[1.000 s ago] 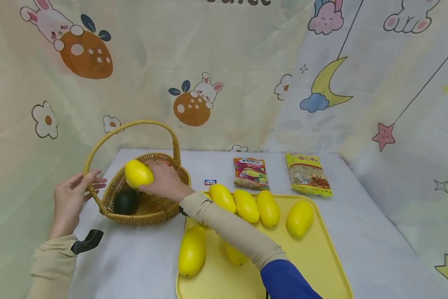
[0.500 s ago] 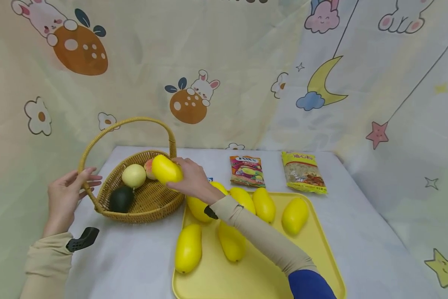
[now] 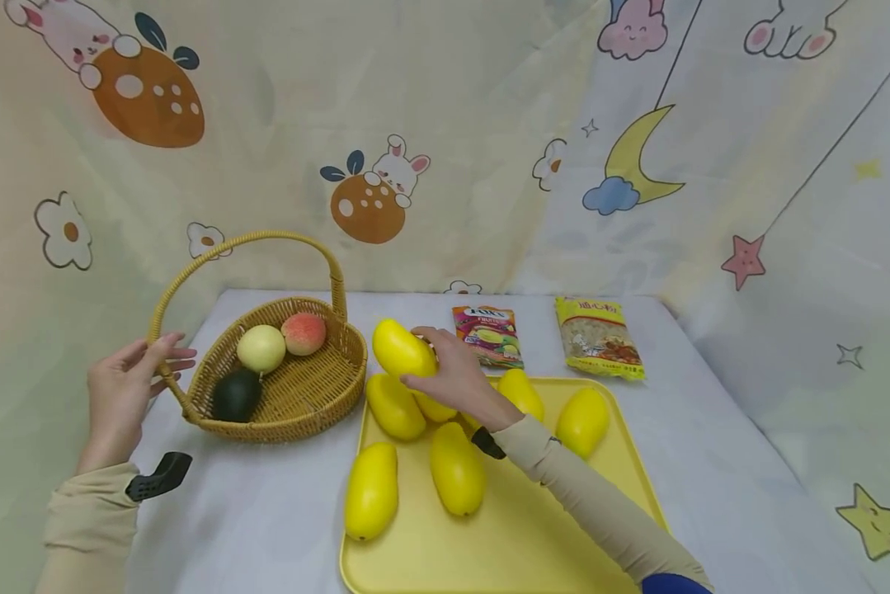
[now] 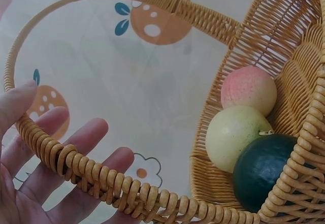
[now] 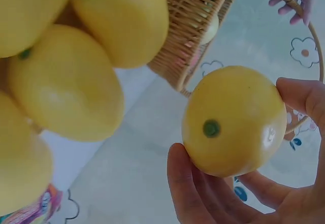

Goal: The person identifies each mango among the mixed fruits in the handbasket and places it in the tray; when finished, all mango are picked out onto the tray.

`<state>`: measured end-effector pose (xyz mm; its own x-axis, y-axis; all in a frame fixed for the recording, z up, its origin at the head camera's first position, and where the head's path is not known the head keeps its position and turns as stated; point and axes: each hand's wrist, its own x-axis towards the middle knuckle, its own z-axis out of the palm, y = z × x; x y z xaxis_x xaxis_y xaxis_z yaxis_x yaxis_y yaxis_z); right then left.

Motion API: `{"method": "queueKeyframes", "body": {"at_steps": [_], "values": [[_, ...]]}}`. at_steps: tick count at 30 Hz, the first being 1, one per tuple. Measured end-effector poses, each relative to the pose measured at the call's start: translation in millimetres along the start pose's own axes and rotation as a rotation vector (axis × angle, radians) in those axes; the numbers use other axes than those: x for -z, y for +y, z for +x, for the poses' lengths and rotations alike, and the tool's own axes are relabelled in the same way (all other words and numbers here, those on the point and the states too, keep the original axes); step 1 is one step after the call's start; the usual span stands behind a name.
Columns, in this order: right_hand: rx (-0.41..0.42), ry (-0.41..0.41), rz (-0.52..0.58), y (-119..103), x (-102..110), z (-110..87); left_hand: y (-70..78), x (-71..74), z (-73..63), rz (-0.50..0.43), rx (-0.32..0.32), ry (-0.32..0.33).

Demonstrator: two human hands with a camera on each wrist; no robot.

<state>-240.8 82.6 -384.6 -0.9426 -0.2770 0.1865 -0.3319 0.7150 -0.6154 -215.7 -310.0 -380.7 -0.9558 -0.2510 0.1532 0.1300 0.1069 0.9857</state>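
Note:
In the head view my right hand (image 3: 455, 375) grips a yellow mango (image 3: 402, 348) above the far left corner of a yellow tray (image 3: 504, 544). In the right wrist view the thumb and fingers hold the mango (image 5: 236, 120) from opposite sides. My left hand (image 3: 121, 396) holds the left side of the wicker basket's handle (image 3: 247, 239), with the thumb on one side and loosely extended fingers (image 4: 91, 135) behind it. Inside the basket (image 3: 307, 425) lie a peach (image 3: 303, 333), a pale yellow-green round fruit with a stem (image 3: 261, 349) and a dark green avocado-like fruit (image 3: 237, 396).
Several more mangoes lie on the tray, among them one at its left edge (image 3: 371, 491) and one at the right (image 3: 582, 421). Behind it lie a candy bag (image 3: 489, 337) and a yellow food packet (image 3: 599, 337). A printed cloth (image 3: 474, 165) hangs behind the white table.
The right hand has carried the mango rightward, out of the basket to over the tray's far left corner. The pale fruit and peach have come into sight. The left hand stays at the handle.

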Motion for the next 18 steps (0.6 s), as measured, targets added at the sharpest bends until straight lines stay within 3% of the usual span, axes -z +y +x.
{"method": "queueKeyframes", "body": {"at_steps": [10, 18], "values": [[-0.041, 0.03, 0.015, 30, 15, -37.8, 2.6, 0.6, -1.8, 0.009, 0.015, 0.003], [-0.112, 0.047, -0.008, 51, 29, -73.3, 4.0, 0.4, -0.4, 0.082, 0.02, 0.005]]}}
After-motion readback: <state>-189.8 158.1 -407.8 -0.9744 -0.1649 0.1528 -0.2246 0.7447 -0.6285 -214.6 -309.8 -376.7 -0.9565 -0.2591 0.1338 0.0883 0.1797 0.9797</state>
